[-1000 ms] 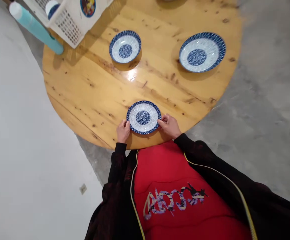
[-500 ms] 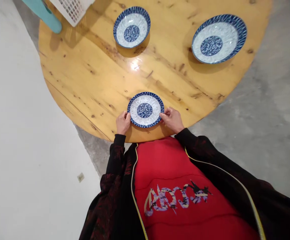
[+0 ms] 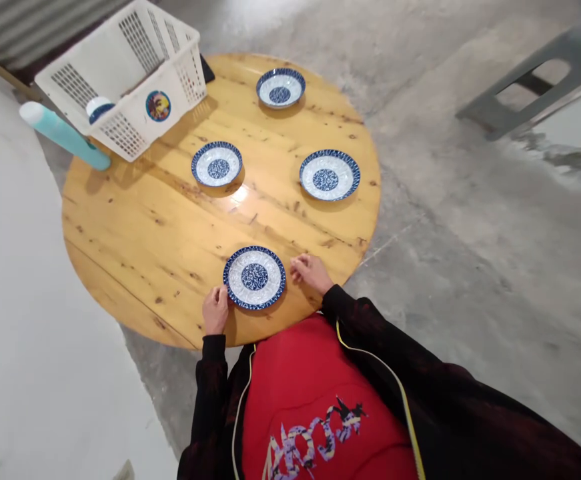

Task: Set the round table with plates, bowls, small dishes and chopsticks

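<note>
A round blue-and-white patterned plate (image 3: pixel 269 288) lies near the front edge of the wooden table. My left hand (image 3: pixel 215 311) is at its left rim, fingers closed on the edge. To the right of the plate, a small gap away, my right hand (image 3: pixel 311 273) hovers with fingers loosely bent, slightly apart and holding nothing. Further back on the tabletop are three matching dishes: a bowl (image 3: pixel 217 164) left of centre, another bowl (image 3: pixel 329 175) to the right, and a third dish (image 3: pixel 281 89) at the far side.
On the far left of the round wooden table (image 3: pixel 135 247) stands a white plastic basket (image 3: pixel 170 87) with a blue-and-white item inside. Beside it a turquoise bottle-like object (image 3: pixel 70 137) leans at a slant. A grey stool (image 3: pixel 535 80) stands on the concrete floor to the right.
My right hand has let go of the plate's right rim and moved off to the right. My view has tilted up, bringing the basket, far dish and stool into sight.
</note>
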{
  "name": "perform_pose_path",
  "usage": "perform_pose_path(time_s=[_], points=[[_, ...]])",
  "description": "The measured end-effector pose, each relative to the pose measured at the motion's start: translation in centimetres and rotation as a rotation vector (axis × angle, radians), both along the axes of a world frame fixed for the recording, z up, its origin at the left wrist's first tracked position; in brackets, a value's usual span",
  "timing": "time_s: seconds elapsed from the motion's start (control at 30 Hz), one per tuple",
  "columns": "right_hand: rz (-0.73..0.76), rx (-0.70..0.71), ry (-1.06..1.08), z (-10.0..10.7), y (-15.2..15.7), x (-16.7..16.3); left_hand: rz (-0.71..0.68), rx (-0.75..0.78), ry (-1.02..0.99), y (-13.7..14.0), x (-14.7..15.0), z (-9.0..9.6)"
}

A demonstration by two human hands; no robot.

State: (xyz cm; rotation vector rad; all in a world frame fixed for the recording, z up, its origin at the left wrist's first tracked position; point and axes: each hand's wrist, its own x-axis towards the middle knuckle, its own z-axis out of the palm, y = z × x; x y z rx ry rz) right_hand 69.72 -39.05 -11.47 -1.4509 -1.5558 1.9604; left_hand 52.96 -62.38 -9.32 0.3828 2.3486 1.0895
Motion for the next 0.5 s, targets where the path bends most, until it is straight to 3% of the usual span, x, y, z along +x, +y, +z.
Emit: perform_pose_path(time_s=[0.1,0.27,0.37,0.5], points=[[-0.251,-0.055,0.029,0.4,5.3,-1.1,0.130,0.018,-0.047,-1.0,0.3,0.4],[-0.494,-0.080,0.053,1.3,13.8,-3.2,0.285,0.011,0.013,-3.2,0.7,0.8],[-0.572,-0.113,0.053,1.5,16.5,-3.9,0.357,0.030,0.023,-4.3,1.1,0.5],[-0.610,-0.143,0.038,1.1,17.8,-4.1,0.425,0.057,0.024,-4.9,2.1,0.0]])
